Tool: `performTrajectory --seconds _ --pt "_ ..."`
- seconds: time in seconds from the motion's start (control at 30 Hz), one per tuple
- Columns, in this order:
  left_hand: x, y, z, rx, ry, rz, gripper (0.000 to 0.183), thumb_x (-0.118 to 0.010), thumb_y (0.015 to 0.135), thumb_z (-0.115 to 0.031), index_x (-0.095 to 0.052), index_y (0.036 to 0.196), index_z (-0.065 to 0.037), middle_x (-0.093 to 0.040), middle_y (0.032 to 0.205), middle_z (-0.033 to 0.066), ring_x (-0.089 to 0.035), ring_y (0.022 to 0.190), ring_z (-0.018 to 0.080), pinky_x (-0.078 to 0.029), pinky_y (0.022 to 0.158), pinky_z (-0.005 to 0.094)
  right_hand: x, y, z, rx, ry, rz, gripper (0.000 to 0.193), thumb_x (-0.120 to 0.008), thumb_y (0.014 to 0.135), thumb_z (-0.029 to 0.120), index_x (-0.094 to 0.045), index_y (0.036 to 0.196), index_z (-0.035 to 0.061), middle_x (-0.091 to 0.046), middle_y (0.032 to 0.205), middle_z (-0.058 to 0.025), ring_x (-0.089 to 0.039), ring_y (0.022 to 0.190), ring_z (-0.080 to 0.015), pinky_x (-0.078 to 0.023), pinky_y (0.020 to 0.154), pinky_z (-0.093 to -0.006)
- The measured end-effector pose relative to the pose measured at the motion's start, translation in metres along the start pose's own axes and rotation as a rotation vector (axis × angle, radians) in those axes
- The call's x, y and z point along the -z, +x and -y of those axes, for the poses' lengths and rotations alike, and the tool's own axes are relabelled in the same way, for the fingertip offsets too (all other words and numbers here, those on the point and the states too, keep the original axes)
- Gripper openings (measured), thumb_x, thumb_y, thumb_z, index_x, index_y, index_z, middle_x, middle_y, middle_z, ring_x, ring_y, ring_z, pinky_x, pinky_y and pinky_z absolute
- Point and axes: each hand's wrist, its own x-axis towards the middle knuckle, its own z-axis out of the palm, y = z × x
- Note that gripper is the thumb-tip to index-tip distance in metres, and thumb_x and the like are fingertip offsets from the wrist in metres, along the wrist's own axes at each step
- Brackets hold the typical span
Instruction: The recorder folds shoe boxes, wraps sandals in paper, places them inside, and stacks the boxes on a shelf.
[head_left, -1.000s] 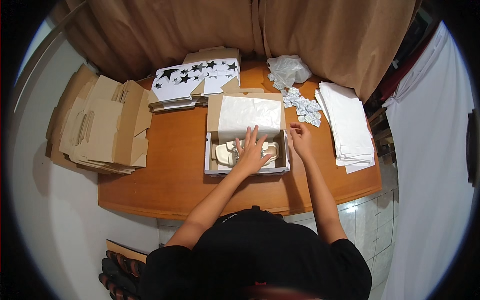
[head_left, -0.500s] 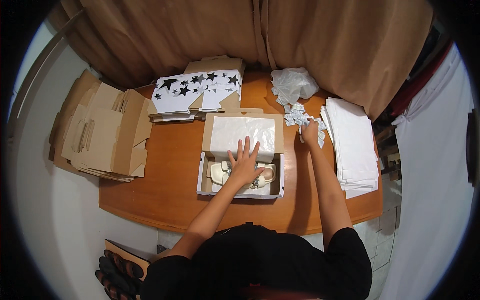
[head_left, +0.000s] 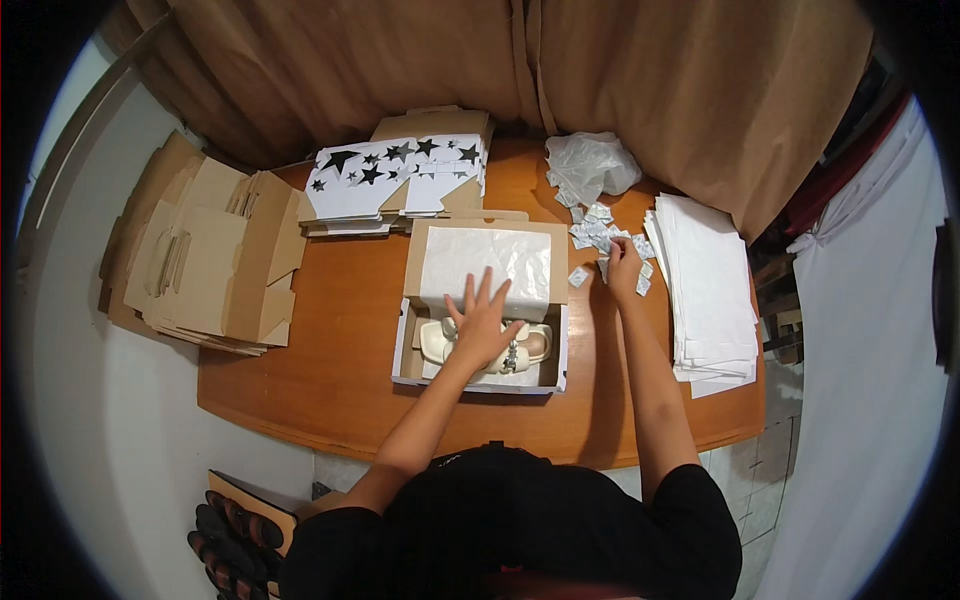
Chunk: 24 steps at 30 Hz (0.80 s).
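An open shoebox (head_left: pixel 399 350) stands in the middle of the table, its lid raised at the far side and lined with white tissue paper (head_left: pixel 478 262). Inside lie cream sandals (head_left: pixel 537 345) with decorated straps. My left hand (head_left: pixel 483 335) is open, fingers spread, over the sandals and the tissue edge, hiding part of both. To the right, my right hand (head_left: pixel 624 272) has its fingers pinched at a heap of small white sachets (head_left: pixel 592 234), apparently on one sachet, mostly hidden by the fingertips. A single sachet (head_left: pixel 578 277) lies apart between heap and box.
Behind the sachets sits a clear plastic bag (head_left: pixel 592 165). A stack of white paper sheets (head_left: pixel 708 290) lies at the right. Flattened white star-print boxes (head_left: pixel 395 180) are piled at the back, brown cardboard boxes (head_left: pixel 200 260) at the left. Dark sandals (head_left: pixel 240 530) rest below left.
My right hand has shifted slightly toward me within the sachets, and one sachet now lies apart to the left of the heap. My left hand has moved slightly left over the sandals.
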Motion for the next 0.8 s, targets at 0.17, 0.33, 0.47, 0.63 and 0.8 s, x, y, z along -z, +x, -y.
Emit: performTrajectory --seconds 0.17,0.33,0.47,0.63,0.8 --pt "0.021 -0.002 0.031 0.246 -0.100 -0.217 0.063 -0.064 0.076 -0.037 -0.042 0.130 -0.013 -0.024 0.142 0.0196 -0.017 0.133 0.0365 -0.010 0.101 0.0616 0.014 -0.029 0.090 -0.147 0.602 0.286 0.014 -0.053 0.086 0.004 -0.057 0.099 0.0015 -0.057 0.076 -0.0021 -0.052 0.064 -0.0090 -0.043 0.055 -0.0239" --pt "0.044 0.008 0.063 0.387 -0.211 -0.273 0.059 -0.064 0.077 -0.033 -0.045 0.126 -0.008 -0.038 0.131 0.0220 -0.033 0.126 0.0357 -0.028 0.100 0.0506 0.035 -0.069 0.172 -0.251 0.600 0.794 0.016 -0.056 0.083 0.005 -0.058 0.098 0.0001 -0.058 0.073 -0.0038 -0.055 0.066 -0.0104 -0.046 0.061 -0.0261" --pt "0.043 0.019 0.090 0.228 -0.417 -0.342 0.059 -0.065 0.076 -0.027 -0.044 0.124 -0.001 -0.053 0.114 0.0268 -0.051 0.108 0.0384 -0.041 0.092 0.0420 0.027 -0.085 0.190 -0.116 0.535 0.836 0.024 -0.053 0.081 0.003 -0.056 0.105 -0.0007 -0.059 0.086 -0.0128 -0.058 0.072 -0.0188 -0.047 0.065 -0.0293" --pt "0.040 0.020 0.099 0.273 -0.371 -0.310 0.062 -0.068 0.073 -0.028 -0.044 0.123 0.000 -0.054 0.113 0.0265 -0.053 0.108 0.0368 -0.042 0.091 0.0414 0.024 -0.069 0.176 -0.049 0.252 0.467 0.037 -0.059 0.078 0.008 -0.051 0.113 -0.0017 -0.052 0.106 -0.0222 -0.056 0.090 -0.0298 -0.046 0.076 -0.0361" --pt "0.040 0.027 0.108 0.335 -0.473 -0.220 0.065 -0.071 0.070 -0.030 -0.045 0.122 0.000 -0.056 0.110 0.0256 -0.054 0.106 0.0345 -0.043 0.091 0.0397 0.011 -0.056 0.163 -0.166 0.014 0.438 0.054 -0.067 0.074 0.017 -0.045 0.115 -0.0103 -0.051 0.110 -0.0283 -0.056 0.099 -0.0352 -0.045 0.083 -0.0398"
